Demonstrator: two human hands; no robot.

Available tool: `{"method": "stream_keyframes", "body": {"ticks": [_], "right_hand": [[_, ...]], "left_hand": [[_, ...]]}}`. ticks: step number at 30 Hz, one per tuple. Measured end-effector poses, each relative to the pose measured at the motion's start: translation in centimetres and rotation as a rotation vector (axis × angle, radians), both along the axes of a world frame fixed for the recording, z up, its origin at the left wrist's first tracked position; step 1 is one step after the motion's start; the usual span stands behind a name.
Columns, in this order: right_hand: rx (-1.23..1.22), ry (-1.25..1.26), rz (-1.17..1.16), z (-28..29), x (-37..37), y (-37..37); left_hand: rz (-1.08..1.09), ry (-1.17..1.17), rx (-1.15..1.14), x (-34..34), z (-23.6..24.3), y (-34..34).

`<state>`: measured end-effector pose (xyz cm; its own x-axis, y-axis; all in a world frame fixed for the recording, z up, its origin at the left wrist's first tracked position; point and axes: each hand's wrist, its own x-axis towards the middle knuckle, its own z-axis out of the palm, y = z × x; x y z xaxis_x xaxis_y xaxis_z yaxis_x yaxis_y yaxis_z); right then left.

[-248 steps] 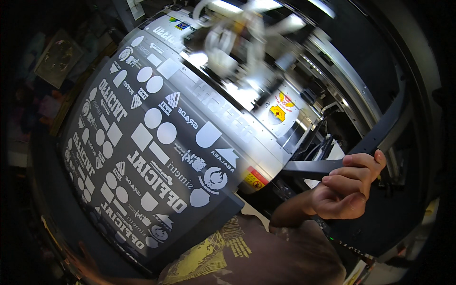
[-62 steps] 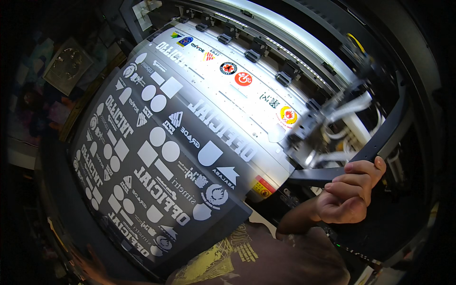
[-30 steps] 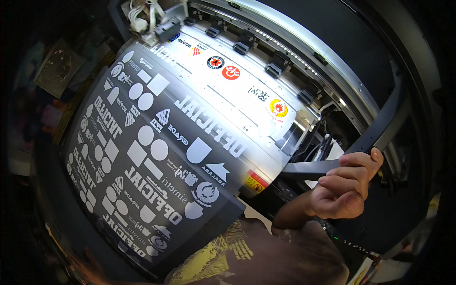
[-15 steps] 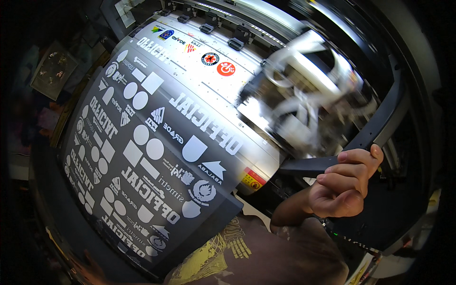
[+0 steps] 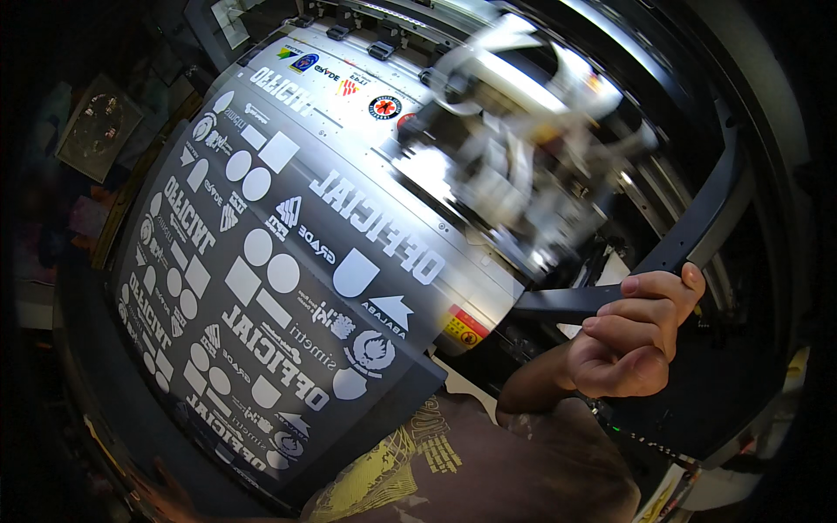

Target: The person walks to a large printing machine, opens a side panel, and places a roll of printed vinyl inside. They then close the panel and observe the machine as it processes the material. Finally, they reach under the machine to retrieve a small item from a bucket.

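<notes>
A large sheet of dark film [image 5: 288, 340] printed with white logos, letters and blank shapes drapes over the front of a wide-format printer. Its upper edge lies on the pale metal bed [image 5: 475, 283], where a few colored logos show. Blurred by motion, the print carriage [image 5: 523, 148] stands over the bed's right part. My right hand [image 5: 632, 336] is closed, fingers curled, up against the dark cover frame [image 5: 676, 248]; whatever it may hold is hidden. Dim at the lower left edge, my left hand [image 5: 170, 497] shows only in part near the film's bottom, its fingers unclear.
Black clamps [image 5: 384, 44] line the bed's far side. A red and yellow warning label [image 5: 465, 326] sits at its right end. A clear bag-like packet [image 5: 100, 126] lies at the far left. My printed shirt [image 5: 488, 462] fills the lower middle.
The print carriage has slid left along the bed, now partly covering the red round logo. My right hand and the film stay where they were.
</notes>
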<state>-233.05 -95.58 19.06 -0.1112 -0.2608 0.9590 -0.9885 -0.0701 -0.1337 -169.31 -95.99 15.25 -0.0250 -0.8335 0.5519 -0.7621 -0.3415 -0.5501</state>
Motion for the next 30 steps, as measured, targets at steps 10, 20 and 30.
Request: {"method": "stream_keyframes", "body": {"ticks": [10, 20, 30], "right_hand": [[-0.008, -0.064, -0.020, 0.3, 0.5, -0.1], [-0.135, -0.093, 0.100, 0.0, 0.0, -0.8], [-0.194, -0.124, 0.109, -0.1, 0.1, -1.2]], "left_hand": [[0.076, 0.157, 0.011, -1.1, 0.4, -0.1], [0.095, 0.115, -0.012, -0.8, 0.0, 0.3], [0.101, 0.183, 0.016, -1.9, 0.6, 0.2]]}}
